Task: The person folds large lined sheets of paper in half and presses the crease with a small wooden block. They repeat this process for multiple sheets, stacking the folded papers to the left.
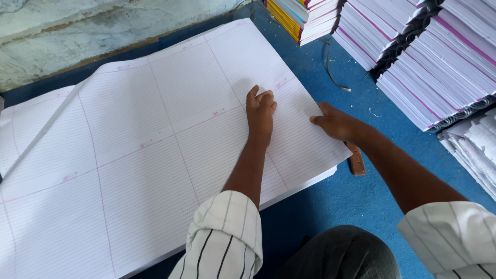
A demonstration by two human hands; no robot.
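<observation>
Nearest the camera: two rolled-up striped sleeves point(223, 238) and a dark trouser knee point(341, 254) above a blue floor covering point(320, 201).

The left hand point(260, 111) lies knuckles up on the stack of large ruled sheets point(129, 150), fingers curled loosely against the top sheet – pressing on it, not gripping anything. The right hand point(335, 123) sits at the stack's right edge, thumb on top of the paper; the fingers go under the edge, so whether they pinch the top sheet or only touch it cannot be told.

The stack rests flat on the blue covering and fills the left and centre of the view – white paper with fine lines and pink margin rules. A brown wooden piece point(356, 160) lies on the floor just beside the stack's right edge, partly hidden by the right forearm.

Farther off, at upper right, stand piles of bound booklets point(439, 72) with pink-edged covers. A bare plaster wall point(77, 31) runs along the upper left.
</observation>
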